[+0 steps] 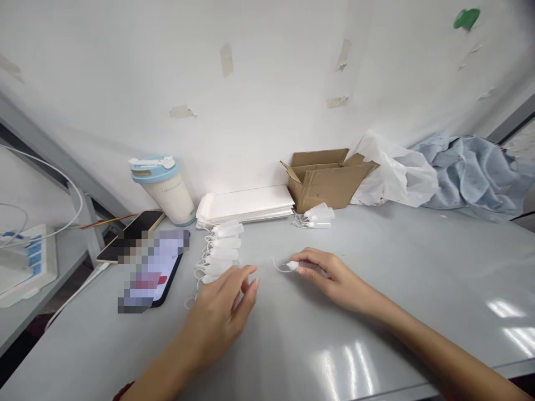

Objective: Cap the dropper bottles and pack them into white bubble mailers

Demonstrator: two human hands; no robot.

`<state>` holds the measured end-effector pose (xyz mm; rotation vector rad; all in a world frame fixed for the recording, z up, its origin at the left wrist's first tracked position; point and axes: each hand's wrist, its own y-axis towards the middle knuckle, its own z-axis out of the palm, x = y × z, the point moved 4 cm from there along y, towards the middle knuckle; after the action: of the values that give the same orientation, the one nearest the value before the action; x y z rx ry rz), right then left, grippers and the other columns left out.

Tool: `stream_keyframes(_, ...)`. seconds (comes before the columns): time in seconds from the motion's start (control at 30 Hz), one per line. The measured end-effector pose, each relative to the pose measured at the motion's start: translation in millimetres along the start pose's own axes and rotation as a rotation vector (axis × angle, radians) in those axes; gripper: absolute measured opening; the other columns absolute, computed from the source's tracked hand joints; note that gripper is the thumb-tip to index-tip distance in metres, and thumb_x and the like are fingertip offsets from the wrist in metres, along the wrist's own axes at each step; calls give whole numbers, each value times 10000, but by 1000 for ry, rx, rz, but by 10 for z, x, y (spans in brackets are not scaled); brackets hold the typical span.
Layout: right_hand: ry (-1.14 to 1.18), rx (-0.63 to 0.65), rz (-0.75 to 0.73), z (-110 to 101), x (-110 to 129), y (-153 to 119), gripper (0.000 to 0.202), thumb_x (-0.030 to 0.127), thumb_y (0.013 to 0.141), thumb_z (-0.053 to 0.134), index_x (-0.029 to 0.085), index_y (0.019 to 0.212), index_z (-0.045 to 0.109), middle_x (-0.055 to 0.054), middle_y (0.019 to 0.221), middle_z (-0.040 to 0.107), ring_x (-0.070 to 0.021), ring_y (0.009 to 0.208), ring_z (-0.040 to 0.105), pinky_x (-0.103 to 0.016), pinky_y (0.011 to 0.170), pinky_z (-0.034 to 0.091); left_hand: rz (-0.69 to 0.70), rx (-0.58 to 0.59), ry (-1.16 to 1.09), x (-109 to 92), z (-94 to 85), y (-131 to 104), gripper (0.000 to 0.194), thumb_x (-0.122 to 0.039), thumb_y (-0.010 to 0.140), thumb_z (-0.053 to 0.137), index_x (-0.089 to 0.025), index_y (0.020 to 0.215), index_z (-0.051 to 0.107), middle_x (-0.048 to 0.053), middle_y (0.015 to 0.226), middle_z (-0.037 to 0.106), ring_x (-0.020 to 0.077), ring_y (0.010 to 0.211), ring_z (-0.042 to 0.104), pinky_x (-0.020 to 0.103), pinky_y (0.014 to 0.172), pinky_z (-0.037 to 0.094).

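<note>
Between the thumb and fingertips of my right hand point(332, 275) is a small white nozzle piece point(293, 265), with a thin curved strand reaching left from it. My left hand point(223, 303) hovers at the lower end of a column of small white bottles point(225, 243) with looped strands; its thumb and index finger are apart and nothing shows between them. Part of the column is hidden behind that hand. A smaller group of similar bottles point(318, 216) lies in front of the cardboard box.
An open cardboard box point(326, 186), stacked white flat packs point(251, 205) and a blue-lidded cup point(169, 192) stand along the wall. Two phones point(137, 231) point(167, 267) lie at the left. A plastic bag point(393, 175) and blue cloth point(472, 172) are at the right.
</note>
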<state>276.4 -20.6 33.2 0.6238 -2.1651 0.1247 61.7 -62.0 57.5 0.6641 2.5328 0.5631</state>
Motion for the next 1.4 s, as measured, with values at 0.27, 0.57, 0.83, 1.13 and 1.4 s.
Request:
stream_keyframes(0.27, 268, 108, 70, 115, 236, -97, 230, 357, 919, 463, 235, 1018, 632, -30, 989, 646, -180, 856, 578, -273, 652, 391, -399, 234, -274, -44, 135, -26, 322, -385, 890, 438, -187, 1072, 615, -19, 645, 632, 129, 515, 543, 226, 526, 446)
stream_keyframes(0.57, 300, 122, 51, 156, 249, -110, 214, 345, 916, 476, 238, 1012, 633, -29, 982, 642, -180, 864, 570, -271, 637, 379, -436, 342, -432, -44, 216, -45, 293, -360, 910, 389, -200, 811, 614, -12, 664, 599, 120, 530, 479, 215, 498, 377)
stream_keyframes(0.83, 268, 116, 19, 170, 237, -121, 204, 330, 920, 480, 230, 1010, 634, -22, 949, 640, -154, 816, 566, -249, 618, 372, -546, 355, -533, -64, 181, -31, 278, -395, 894, 414, -208, 871, 619, -18, 682, 589, 110, 527, 462, 205, 480, 341)
stream_keyframes(1.13, 272, 111, 15, 208, 241, -117, 183, 285, 921, 484, 236, 1028, 625, -8, 958, 637, -138, 834, 565, -229, 621, 378, -586, 437, -740, -118, 255, -63, 272, -390, 892, 443, -193, 803, 608, -41, 655, 554, 74, 488, 429, 184, 484, 342)
stream_keyframes(1.4, 268, 111, -22, 240, 236, -129, 182, 268, 920, 484, 223, 1028, 624, -9, 947, 632, -128, 808, 556, -232, 644, 383, -594, 460, -774, -120, 274, -71, 274, -376, 889, 446, -183, 806, 622, -35, 661, 557, 75, 493, 428, 188, 487, 339)
